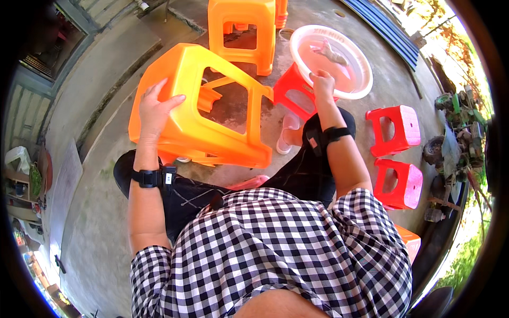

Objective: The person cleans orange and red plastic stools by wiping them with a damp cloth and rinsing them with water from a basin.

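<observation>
A large orange plastic stool (183,114) lies tipped on its side in front of me, its legs pointing right. My left hand (155,110) rests on it with the fingers spread. My right hand (323,85) is at the near rim of a white basin (366,79), its fingers curled in; whatever they hold, if anything, is hidden. The basin holds pinkish-looking water, and a pale, wet cloth (331,53) lies in it. Under the basin stands a red stool (298,87), partly covered by it.
Another orange stool (242,50) stands beyond the tipped one. To my right are two small red stools (392,130) and an orange one (408,241) behind them. Blue corrugated sheeting (387,32) lies at the far right. Plants and clutter line the right edge.
</observation>
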A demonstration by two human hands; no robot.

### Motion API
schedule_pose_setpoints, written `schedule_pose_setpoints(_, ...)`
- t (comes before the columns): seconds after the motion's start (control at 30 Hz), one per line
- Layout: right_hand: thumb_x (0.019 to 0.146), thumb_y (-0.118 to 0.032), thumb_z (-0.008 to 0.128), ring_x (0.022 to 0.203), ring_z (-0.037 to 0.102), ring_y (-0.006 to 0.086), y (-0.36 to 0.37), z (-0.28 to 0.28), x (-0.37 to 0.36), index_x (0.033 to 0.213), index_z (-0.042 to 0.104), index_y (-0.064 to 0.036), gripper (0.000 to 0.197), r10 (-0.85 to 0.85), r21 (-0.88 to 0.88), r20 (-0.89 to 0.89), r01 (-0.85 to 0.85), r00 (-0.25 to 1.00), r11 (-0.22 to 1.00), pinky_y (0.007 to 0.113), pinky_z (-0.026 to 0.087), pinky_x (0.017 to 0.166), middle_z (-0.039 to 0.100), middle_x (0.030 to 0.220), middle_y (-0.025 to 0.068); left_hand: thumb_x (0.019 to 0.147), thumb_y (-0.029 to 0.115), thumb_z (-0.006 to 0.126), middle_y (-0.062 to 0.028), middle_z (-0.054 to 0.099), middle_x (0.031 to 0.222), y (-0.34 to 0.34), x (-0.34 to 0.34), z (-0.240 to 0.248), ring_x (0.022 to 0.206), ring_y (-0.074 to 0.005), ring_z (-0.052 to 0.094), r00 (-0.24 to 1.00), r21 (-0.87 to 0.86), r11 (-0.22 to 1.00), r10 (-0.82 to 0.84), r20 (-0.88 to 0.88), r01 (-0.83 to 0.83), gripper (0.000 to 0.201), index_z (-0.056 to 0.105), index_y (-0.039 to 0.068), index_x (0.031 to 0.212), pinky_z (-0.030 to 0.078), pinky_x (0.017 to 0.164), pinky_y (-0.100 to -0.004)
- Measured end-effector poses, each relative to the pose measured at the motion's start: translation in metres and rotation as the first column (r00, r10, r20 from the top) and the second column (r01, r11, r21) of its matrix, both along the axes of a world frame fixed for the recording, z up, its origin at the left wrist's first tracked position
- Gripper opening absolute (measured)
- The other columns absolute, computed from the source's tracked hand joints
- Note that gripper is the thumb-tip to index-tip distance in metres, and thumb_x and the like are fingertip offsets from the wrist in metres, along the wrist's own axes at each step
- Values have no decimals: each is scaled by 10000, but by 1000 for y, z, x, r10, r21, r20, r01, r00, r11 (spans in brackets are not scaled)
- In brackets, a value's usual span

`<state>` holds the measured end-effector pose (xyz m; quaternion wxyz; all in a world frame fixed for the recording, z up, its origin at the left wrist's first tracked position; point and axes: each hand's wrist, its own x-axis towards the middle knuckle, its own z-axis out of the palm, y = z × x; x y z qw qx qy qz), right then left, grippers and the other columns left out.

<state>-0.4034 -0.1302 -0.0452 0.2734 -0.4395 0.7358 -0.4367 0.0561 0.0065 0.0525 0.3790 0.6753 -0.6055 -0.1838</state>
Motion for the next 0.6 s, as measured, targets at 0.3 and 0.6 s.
schedule_pose_setpoints(0.3, 981, -547, 505, 838, 634, 168, 96, 15, 152, 1322, 591, -121, 553, 660, 260, 510, -831, 551, 492, 321, 536, 690, 664, 1075, 56, 787, 359, 778, -163, 603, 1279, 10, -48, 1, 1262, -321, 483, 999, -39, 999, 36, 33, -35, 549, 667, 19, 1204, 371, 1073, -406)
schedule_pose_setpoints(0.6, 907, -578, 621, 693, 480, 94, 112, 28, 160, 1125, 668, -36, 586, 602, 55, 671, -839, 433, 541, 262, 397, 612, 559, 835, -18, 859, 150, 735, -150, 598, 1249, 6, -41, -30, 1202, -215, 542, 830, 47, 999, 7, -558, 23, 434, 620, -39, 1233, 431, 1025, -328)
